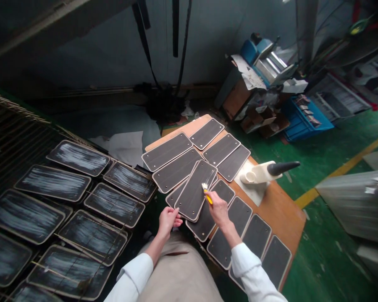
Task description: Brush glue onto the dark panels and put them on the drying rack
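Observation:
A dark rectangular panel [193,188] with rounded corners, a pale border and small corner holes lies tilted over other such panels. My left hand [168,221] pinches its near left corner. In my right hand [219,206] is a paintbrush [209,198] with a yellow handle and pale bristles. The bristles touch the panel's surface, near a faint whitish streak towards its far right edge. Several more dark panels [236,216] lie around it, some overlapping, on a brown board [286,209]. To the right stands a cream plastic bottle [261,173] with a black nozzle.
At left, a wire rack [15,113] holds several panels [113,203] smeared with whitish streaks. White paper [126,144] lies behind it. Further back right are a blue machine with rollers [267,58], cardboard boxes [261,119] and a blue crate [308,119] on the green floor [330,251].

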Action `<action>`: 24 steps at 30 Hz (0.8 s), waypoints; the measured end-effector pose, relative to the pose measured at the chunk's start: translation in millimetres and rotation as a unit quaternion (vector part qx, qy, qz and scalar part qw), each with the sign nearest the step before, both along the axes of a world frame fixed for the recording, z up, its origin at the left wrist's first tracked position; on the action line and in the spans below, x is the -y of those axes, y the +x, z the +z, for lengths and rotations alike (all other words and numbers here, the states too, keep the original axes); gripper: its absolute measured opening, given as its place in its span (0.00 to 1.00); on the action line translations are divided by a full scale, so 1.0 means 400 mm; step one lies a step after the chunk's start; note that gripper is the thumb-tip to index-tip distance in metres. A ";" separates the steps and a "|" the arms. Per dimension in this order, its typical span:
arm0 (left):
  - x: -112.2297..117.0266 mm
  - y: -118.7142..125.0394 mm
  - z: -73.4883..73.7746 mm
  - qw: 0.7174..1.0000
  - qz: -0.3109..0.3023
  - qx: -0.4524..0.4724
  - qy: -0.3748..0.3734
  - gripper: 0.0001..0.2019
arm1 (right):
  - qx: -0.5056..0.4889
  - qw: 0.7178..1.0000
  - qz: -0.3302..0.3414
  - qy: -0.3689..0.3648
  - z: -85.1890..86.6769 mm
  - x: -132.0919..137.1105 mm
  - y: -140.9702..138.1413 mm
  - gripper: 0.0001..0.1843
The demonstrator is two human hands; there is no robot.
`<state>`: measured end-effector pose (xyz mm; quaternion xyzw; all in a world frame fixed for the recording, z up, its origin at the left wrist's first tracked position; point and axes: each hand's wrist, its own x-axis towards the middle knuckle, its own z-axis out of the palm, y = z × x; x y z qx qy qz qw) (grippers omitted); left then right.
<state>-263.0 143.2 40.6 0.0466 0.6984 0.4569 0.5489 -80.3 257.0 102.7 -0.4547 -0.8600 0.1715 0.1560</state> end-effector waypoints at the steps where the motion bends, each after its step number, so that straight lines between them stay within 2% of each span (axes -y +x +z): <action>1: -0.001 0.002 -0.001 1.000 0.005 0.002 0.002 0.16 | -0.007 1.000 0.008 -0.018 0.005 0.031 0.004 0.12; 3: -0.003 0.004 -0.002 1.000 0.010 0.005 0.006 0.16 | -0.033 0.998 0.020 -0.051 0.021 0.072 0.014 0.12; 5: -0.005 0.004 -0.003 1.000 0.009 0.007 0.007 0.15 | -0.062 0.996 0.014 -0.062 0.040 0.070 0.023 0.12; 8: -0.005 0.004 0.000 1.000 0.003 0.011 0.008 0.13 | -0.075 0.997 -0.030 -0.014 0.059 -0.016 0.025 0.12; 11: -0.003 0.003 0.005 1.000 -0.003 0.017 0.014 0.12 | -0.035 0.997 -0.049 0.048 0.049 -0.121 0.013 0.12; 14: 0.000 0.003 0.009 0.999 -0.009 0.029 0.021 0.11 | 0.013 0.998 -0.029 0.056 0.018 -0.138 -0.002 0.12; 16: 0.002 0.003 0.010 0.999 -0.010 0.036 0.025 0.11 | 0.027 0.999 -0.003 0.038 0.000 -0.087 -0.004 0.11; 19: 0.003 0.001 0.011 0.999 -0.007 0.043 0.029 0.11 | 0.038 0.998 0.040 -0.011 -0.006 0.044 0.005 0.11; 22: 0.003 -0.001 0.012 0.998 -0.005 0.047 0.032 0.12 | 0.033 0.993 0.074 -0.081 0.016 0.165 0.016 0.10; 24: 0.004 -0.002 0.014 0.998 -0.005 0.049 0.033 0.11 | 0.003 0.987 0.089 -0.137 0.039 0.210 0.017 0.10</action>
